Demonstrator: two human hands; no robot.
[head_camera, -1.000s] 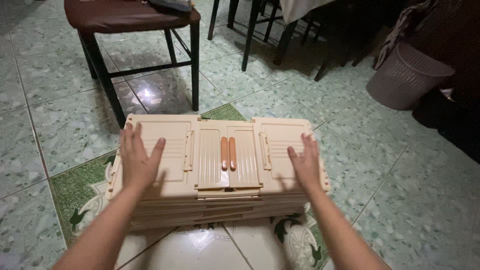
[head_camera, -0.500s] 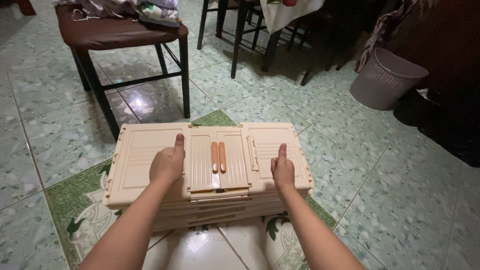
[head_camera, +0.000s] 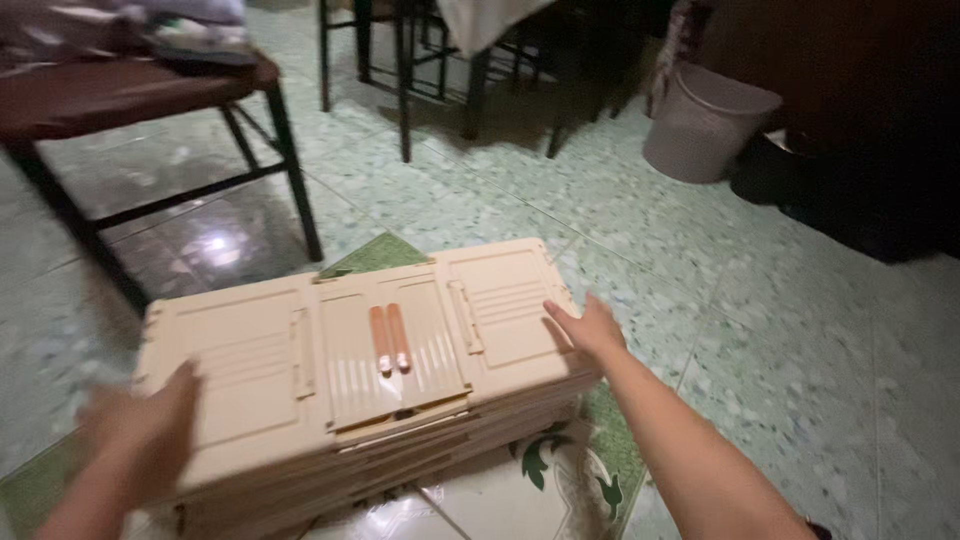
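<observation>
A flat, folded beige plastic crate (head_camera: 400, 340) lies on the tiled floor, with two orange latches (head_camera: 388, 338) in the middle of its lid. My left hand (head_camera: 145, 435) is blurred at the crate's near left corner, fingers spread against its edge. At the right end of the lid rests my right hand (head_camera: 590, 330), fingers apart and touching the lid's edge. Neither hand has anything in its grasp.
A dark-seated chair (head_camera: 150, 90) with clothes on it stands at the back left. Black table and chair legs (head_camera: 470, 70) are behind. A pale wastebasket (head_camera: 705, 125) sits at the back right beside dark furniture (head_camera: 860, 120). A green patterned floor tile (head_camera: 560, 470) lies under the crate.
Both hands slid outward from beside the middle latches to the crate's left and right ends. The view shifted, so the crate now looks tilted and closer.
</observation>
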